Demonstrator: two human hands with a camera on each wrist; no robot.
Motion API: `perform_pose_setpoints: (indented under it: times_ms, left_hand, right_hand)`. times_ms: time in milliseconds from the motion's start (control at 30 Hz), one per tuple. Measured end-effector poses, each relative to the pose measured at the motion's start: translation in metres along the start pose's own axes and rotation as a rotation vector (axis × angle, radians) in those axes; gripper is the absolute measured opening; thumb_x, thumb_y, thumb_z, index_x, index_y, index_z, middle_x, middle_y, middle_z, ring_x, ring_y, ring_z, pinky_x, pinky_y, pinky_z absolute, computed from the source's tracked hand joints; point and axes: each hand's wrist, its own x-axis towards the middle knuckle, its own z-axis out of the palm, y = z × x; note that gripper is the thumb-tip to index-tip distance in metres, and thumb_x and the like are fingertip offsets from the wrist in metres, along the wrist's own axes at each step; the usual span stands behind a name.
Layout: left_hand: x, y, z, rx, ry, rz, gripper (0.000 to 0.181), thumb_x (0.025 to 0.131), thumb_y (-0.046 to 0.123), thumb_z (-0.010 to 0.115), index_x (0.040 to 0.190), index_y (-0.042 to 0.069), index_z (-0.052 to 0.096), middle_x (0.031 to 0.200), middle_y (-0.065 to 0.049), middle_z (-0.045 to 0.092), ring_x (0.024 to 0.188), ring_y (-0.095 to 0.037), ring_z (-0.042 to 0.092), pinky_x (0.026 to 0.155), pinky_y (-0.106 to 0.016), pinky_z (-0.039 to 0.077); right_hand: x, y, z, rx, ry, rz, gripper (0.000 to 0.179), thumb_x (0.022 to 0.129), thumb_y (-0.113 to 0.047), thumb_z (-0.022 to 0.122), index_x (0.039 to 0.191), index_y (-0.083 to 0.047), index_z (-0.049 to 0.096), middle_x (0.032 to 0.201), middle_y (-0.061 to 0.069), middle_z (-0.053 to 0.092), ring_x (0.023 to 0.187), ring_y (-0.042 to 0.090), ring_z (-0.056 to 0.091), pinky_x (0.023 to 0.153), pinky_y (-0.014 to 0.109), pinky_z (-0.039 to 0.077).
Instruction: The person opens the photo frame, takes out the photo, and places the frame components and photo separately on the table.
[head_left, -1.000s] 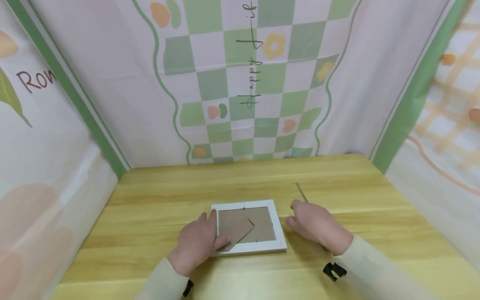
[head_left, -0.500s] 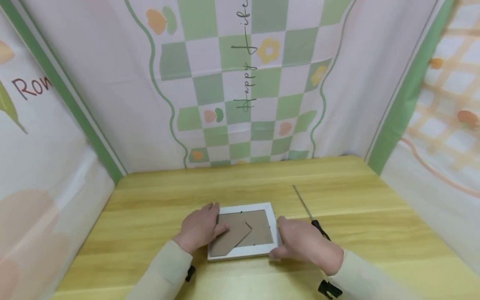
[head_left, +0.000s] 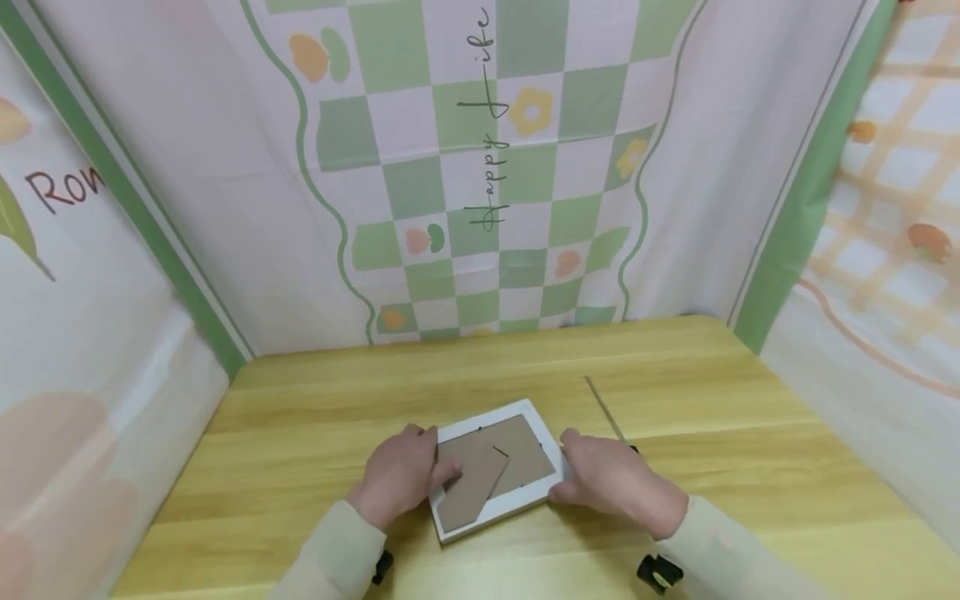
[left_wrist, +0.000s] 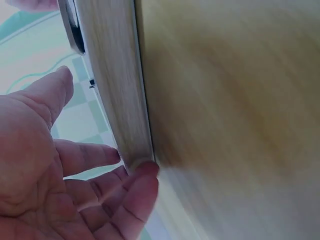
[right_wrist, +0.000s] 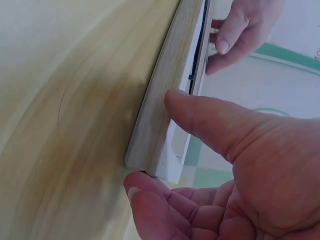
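A white picture frame (head_left: 501,508) lies back side up on the table, turned at an angle, with a brown backing board (head_left: 525,446) and a brown stand leg (head_left: 463,500). My left hand (head_left: 397,475) holds its left side, thumb over the backing. Curled fingertips meet the frame's corner in the left wrist view. On the opposite side my right hand (head_left: 618,483) grips the right edge. The right wrist view has its thumb on the wooden side (right_wrist: 155,110) and its fingers around the corner. Behind the right hand lies a screwdriver (head_left: 606,408), its black handle mostly hidden.
The wood-grain table (head_left: 315,392) ends at a green-and-white checked curtain (head_left: 480,275) at the back. Printed cloth also hangs along the left and right sides. A black strap device (head_left: 660,573) sits on the right wrist.
My right hand has left the screwdriver and taken hold of the frame's right edge. The frame has turned counterclockwise, its near left corner swinging toward me.
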Motion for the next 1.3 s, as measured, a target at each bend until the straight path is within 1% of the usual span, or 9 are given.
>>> perform_pose_setpoints:
  times_ms: [100, 200, 267, 367, 567, 667, 833, 1067, 1300]
  left_hand:
    - [-0.004, 0.001, 0.001, 0.023, 0.047, 0.016, 0.064, 0.099, 0.051, 0.067, 0.126, -0.006, 0.067, 0.107, -0.024, 0.068, 0.083, -0.032, 0.068, 0.071, -0.046, 0.06]
    - [-0.008, 0.002, 0.001, 0.02, 0.09, 0.029, 0.053, 0.096, 0.049, 0.07, 0.107, -0.002, 0.071, 0.088, -0.015, 0.064, 0.068, -0.024, 0.058, 0.057, -0.04, 0.053]
    - [-0.011, 0.003, 0.001, 0.01, 0.104, 0.04, 0.047, 0.095, 0.049, 0.071, 0.095, 0.002, 0.069, 0.078, -0.01, 0.058, 0.064, -0.02, 0.052, 0.053, -0.036, 0.048]
    - [-0.016, 0.005, -0.001, -0.005, 0.105, 0.048, 0.044, 0.095, 0.05, 0.071, 0.087, 0.006, 0.066, 0.073, -0.005, 0.054, 0.064, -0.017, 0.049, 0.054, -0.032, 0.045]
    - [-0.022, 0.011, 0.0, -0.043, 0.092, 0.026, 0.047, 0.094, 0.05, 0.072, 0.085, 0.005, 0.066, 0.072, -0.004, 0.052, 0.064, -0.016, 0.048, 0.055, -0.032, 0.045]
    - [-0.024, 0.013, 0.001, -0.043, 0.099, 0.021, 0.049, 0.094, 0.051, 0.072, 0.083, 0.004, 0.066, 0.072, -0.005, 0.052, 0.064, -0.016, 0.047, 0.055, -0.033, 0.045]
    - [-0.03, 0.018, 0.002, -0.053, 0.108, 0.031, 0.047, 0.093, 0.051, 0.073, 0.079, 0.007, 0.064, 0.072, -0.004, 0.052, 0.063, -0.015, 0.046, 0.055, -0.032, 0.044]
    - [-0.037, 0.026, 0.003, -0.072, 0.083, 0.044, 0.046, 0.093, 0.05, 0.073, 0.088, 0.005, 0.067, 0.075, -0.003, 0.051, 0.062, -0.013, 0.045, 0.053, -0.03, 0.043]
    - [-0.041, 0.032, 0.007, -0.1, 0.094, 0.078, 0.047, 0.089, 0.052, 0.076, 0.093, 0.006, 0.067, 0.078, -0.002, 0.055, 0.065, -0.012, 0.048, 0.054, -0.031, 0.045]
  right_hand:
    - [0.001, 0.004, 0.0, 0.023, 0.009, 0.016, 0.059, 0.078, -0.038, 0.09, 0.113, -0.001, 0.06, 0.078, 0.003, 0.058, 0.067, 0.019, 0.055, 0.057, 0.036, 0.05]
    - [0.002, 0.009, 0.001, 0.055, 0.023, 0.023, 0.055, 0.08, -0.036, 0.088, 0.113, -0.002, 0.059, 0.076, 0.003, 0.056, 0.065, 0.019, 0.054, 0.056, 0.034, 0.048]
    - [0.003, 0.011, 0.002, 0.076, 0.03, 0.026, 0.05, 0.082, -0.035, 0.087, 0.11, -0.004, 0.059, 0.075, 0.002, 0.055, 0.064, 0.019, 0.053, 0.054, 0.033, 0.046]
    - [0.005, 0.011, 0.002, 0.081, 0.036, 0.023, 0.045, 0.085, -0.035, 0.085, 0.107, -0.005, 0.059, 0.075, 0.002, 0.055, 0.065, 0.019, 0.052, 0.055, 0.033, 0.045]
    - [0.008, 0.009, 0.002, 0.091, 0.044, 0.008, 0.041, 0.087, -0.03, 0.081, 0.111, -0.005, 0.06, 0.079, 0.001, 0.057, 0.068, 0.018, 0.054, 0.058, 0.034, 0.048]
    - [0.01, 0.007, 0.001, 0.098, 0.049, 0.007, 0.042, 0.089, -0.027, 0.079, 0.116, -0.002, 0.059, 0.08, 0.002, 0.058, 0.068, 0.018, 0.055, 0.058, 0.033, 0.049]
    - [0.013, 0.004, 0.001, 0.087, 0.048, 0.03, 0.048, 0.089, -0.027, 0.078, 0.123, 0.001, 0.058, 0.083, 0.004, 0.061, 0.069, 0.018, 0.055, 0.058, 0.033, 0.049]
    - [0.019, 0.006, 0.002, 0.072, 0.06, 0.036, 0.045, 0.09, -0.026, 0.077, 0.12, 0.002, 0.058, 0.09, 0.009, 0.065, 0.073, 0.019, 0.057, 0.064, 0.036, 0.052]
    - [0.025, 0.008, 0.003, 0.067, 0.056, 0.034, 0.041, 0.092, -0.024, 0.075, 0.119, 0.002, 0.058, 0.091, 0.009, 0.066, 0.075, 0.019, 0.058, 0.067, 0.038, 0.054]
